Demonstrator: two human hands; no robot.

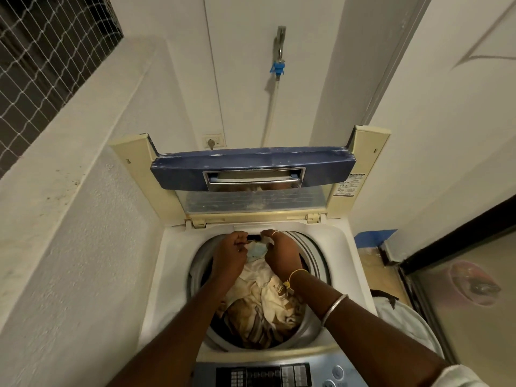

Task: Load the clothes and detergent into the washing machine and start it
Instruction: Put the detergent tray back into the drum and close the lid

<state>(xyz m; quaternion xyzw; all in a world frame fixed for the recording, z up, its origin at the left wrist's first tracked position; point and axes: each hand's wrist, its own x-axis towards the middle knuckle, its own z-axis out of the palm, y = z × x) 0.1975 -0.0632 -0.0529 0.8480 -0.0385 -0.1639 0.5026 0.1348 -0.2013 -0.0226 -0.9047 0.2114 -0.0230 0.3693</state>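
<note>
A top-loading washing machine (173,263) stands open, its folded blue lid (251,166) raised at the back. The drum holds a pile of cream, white and brown striped clothes (262,308). Both my hands reach over the drum's far rim. My left hand (230,256) and my right hand (280,254) are closed together on a small pale blue-and-white packet (255,251), pinching it from either side just below a dark slot in the machine's back edge. What the packet holds is hidden. The control panel (265,374) lies at the near edge.
A white wall and ledge run along the left. A tap with a blue fitting and hose (277,68) hangs on the back wall, a socket (212,141) below it. A white laundry basket (402,317) stands to the right beside a metal-framed door.
</note>
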